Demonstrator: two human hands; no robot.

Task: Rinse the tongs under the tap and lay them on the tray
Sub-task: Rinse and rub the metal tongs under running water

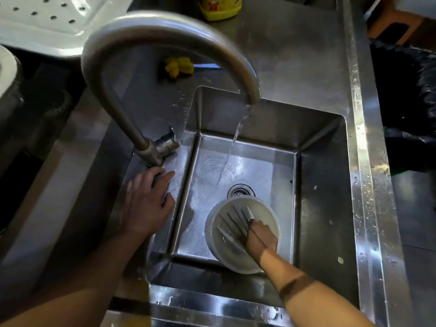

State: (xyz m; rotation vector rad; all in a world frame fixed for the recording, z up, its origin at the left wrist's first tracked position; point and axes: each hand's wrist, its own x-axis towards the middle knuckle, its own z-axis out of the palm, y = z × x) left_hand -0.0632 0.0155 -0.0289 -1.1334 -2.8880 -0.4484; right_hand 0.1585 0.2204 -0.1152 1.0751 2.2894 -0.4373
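- Nearest, the right hand (262, 239) reaches down into a white bowl (266, 212) standing at the near end of the sink (323, 185); its fingers are curled onto the tongs (232, 226), gripping them at their near end
- The tongs lie inside the bowl, thin metal arms fanning away from that hand toward the far left; how many pieces there are is hard to tell
- The left hand (146, 201) rests on the sink's left rim at the foot of the tap (165, 43), fingertips against its base; whether it grips a lever there or merely touches, I cannot tell
- Just beyond the bowl is the drain (240, 191); beyond that the water stream (236, 135) falls to the sink floor, so the tongs lie short of the water with their long axis pointing roughly toward it; the right hand is the nearer one, and I judge that a lift and a push forward would bring them under
- Farthest, the perforated tray (47, 27) lies at the far left, beyond the tap and well apart from the tongs; a yellow sponge (179, 67) and a yellow bottle (219, 8) sit on the table (295, 55) behind the sink
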